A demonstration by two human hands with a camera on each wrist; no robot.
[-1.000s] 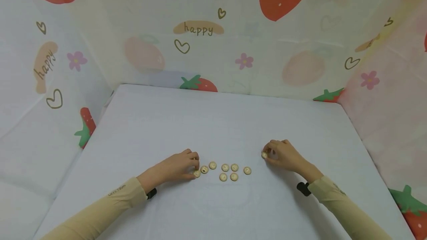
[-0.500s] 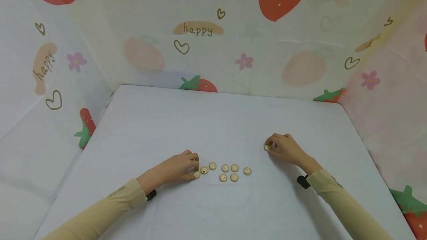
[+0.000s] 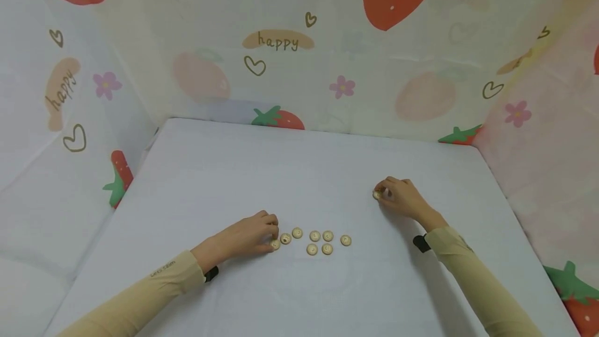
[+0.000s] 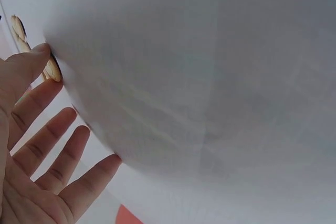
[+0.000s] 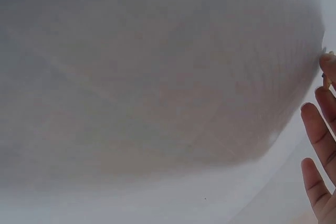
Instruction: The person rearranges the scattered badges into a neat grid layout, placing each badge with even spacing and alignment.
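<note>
The right hand point(image 3: 398, 197) had moved with its disc point(image 3: 377, 195) toward the far edge of the table point(image 3: 262, 170), thumb and forefinger pinching it; the left hand point(image 3: 250, 234), other fingers spread, pinched another disc point(image 3: 275, 245) left of middle; a light, level grip seemed wisest

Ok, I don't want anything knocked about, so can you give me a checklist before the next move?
1. Left grip pinches a round, flat beige disc: ok.
2. Right grip pinches another beige disc: ok.
3. That disc is apart from the seven loose discs: ok.
4. Left-hand disc not touching the nearest loose disc: cannot tell.
5. Right-hand disc lifted off the white cloth: cannot tell.
</note>
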